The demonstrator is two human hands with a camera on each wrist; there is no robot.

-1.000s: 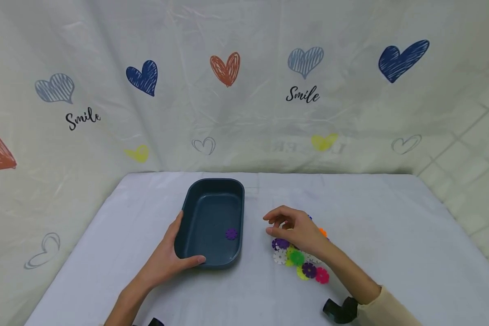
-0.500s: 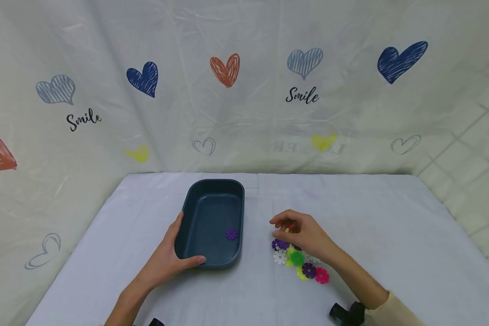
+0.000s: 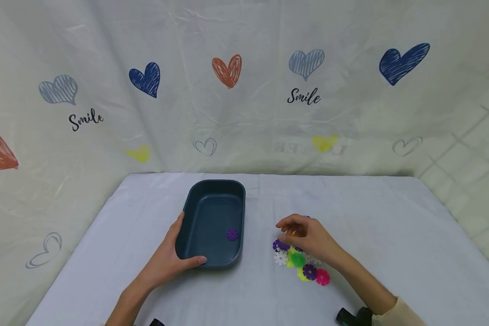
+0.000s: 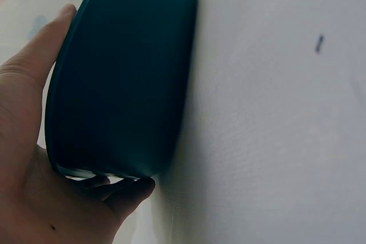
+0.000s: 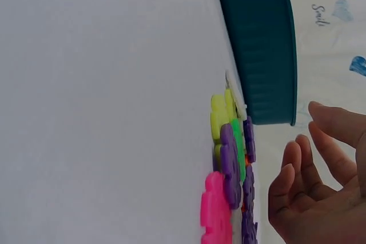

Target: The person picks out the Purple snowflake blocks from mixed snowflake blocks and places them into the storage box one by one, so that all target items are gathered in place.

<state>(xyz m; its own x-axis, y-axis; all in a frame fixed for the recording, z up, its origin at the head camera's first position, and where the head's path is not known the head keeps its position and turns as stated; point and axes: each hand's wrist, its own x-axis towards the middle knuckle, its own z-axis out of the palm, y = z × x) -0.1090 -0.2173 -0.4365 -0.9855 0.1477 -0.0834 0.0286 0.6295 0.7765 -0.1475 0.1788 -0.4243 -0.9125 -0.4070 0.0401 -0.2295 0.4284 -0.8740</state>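
Note:
My left hand point(image 3: 167, 260) grips the dark teal tray point(image 3: 209, 213) at its near left corner, the thumb over the near rim and the fingers along the left side. Inside the tray lies one purple flower-shaped plastic disc point(image 3: 232, 234). Over a small heap of similar discs hovers my right hand point(image 3: 311, 236), its fingers bent loosely. In the right wrist view, the thumb and index finger stand apart with nothing between them. The heap includes a green disc point(image 3: 298, 259), a white disc point(image 3: 280, 258) and a pink disc point(image 5: 215, 212); the hand hides part of it.
A white cloth covers the table point(image 3: 371, 217). Behind it hangs a pale curtain point(image 3: 252, 113) printed with hearts and "Smile". A black device point(image 3: 353, 316) sits at the right wrist, near the cream sleeve point(image 3: 397, 313).
My right hand has moved right and slightly nearer, from the heap's left side to above it. The left hand and the tray stay in place.

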